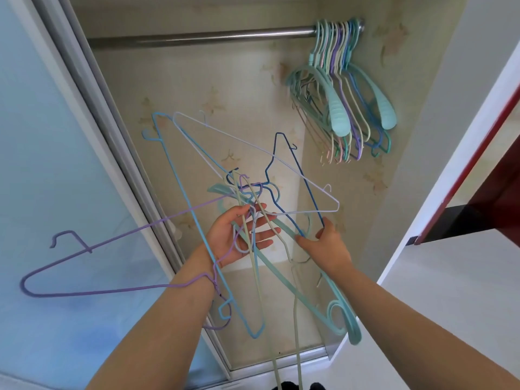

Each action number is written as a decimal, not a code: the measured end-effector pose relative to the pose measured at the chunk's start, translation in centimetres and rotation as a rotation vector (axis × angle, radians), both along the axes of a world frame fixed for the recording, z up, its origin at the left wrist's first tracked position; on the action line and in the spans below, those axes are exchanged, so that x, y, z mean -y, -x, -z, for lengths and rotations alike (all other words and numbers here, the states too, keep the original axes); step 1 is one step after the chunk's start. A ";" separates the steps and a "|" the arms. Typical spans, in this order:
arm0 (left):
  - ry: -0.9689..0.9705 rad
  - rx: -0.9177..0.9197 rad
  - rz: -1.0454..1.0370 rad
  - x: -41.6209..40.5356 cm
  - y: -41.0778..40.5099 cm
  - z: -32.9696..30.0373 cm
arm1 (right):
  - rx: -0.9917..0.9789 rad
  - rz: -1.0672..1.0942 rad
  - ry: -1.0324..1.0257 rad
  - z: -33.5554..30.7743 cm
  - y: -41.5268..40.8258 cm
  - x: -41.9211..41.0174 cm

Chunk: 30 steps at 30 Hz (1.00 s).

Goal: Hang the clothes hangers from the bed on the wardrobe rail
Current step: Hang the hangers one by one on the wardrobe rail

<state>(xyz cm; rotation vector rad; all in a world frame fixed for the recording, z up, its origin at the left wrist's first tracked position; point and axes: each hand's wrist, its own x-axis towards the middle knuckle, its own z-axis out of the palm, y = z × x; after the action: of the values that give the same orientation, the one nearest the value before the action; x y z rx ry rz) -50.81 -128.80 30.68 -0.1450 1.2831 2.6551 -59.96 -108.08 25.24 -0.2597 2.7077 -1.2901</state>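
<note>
Both hands, left (239, 235) loosely cradling, right (326, 240) pinching, carry tangled pastel wire-and-plastic hangers (197, 220) unhung, while others (343, 88) already crowd the steel rail (197, 38).

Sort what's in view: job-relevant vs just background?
Job:
- tangled hangers, held in front of the wardrobe
- left hand, hooks over its fingers
- right hand, pinching the dark blue hanger
- rail
- hung hangers, bunched at the rail's right end

Background:
- sliding door
- red and black furniture, right edge
</note>
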 end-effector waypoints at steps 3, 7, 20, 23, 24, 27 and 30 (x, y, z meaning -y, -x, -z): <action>-0.026 -0.005 0.040 -0.2 0.0 -0.1 | -0.037 0.004 -0.102 -1.5 0.9 -1.1; -0.008 0.005 0.035 -0.8 0.0 0.1 | 0.015 -0.009 -0.140 -1.9 2.8 -3.0; -0.040 0.073 -0.063 -2.0 0.2 0.2 | -0.089 0.155 -0.009 0.1 2.3 -3.8; -0.040 0.086 -0.037 -2.0 0.0 0.4 | -0.178 0.173 -0.026 -0.9 2.2 -3.5; -0.042 0.084 -0.027 -2.0 0.0 0.4 | -0.176 0.176 -0.030 -1.2 2.3 -3.4; -0.078 0.072 0.007 -2.3 0.0 0.3 | -0.123 0.187 -0.003 -1.4 2.5 -3.3; -0.090 0.049 0.023 -2.5 0.0 0.1 | -0.081 0.173 0.078 -0.8 3.0 -3.2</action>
<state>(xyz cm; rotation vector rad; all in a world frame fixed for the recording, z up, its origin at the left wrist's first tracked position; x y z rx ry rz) -50.79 -126.25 30.58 -0.1802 1.1410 2.6671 -62.96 -104.83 26.08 -0.0883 2.8045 -1.4643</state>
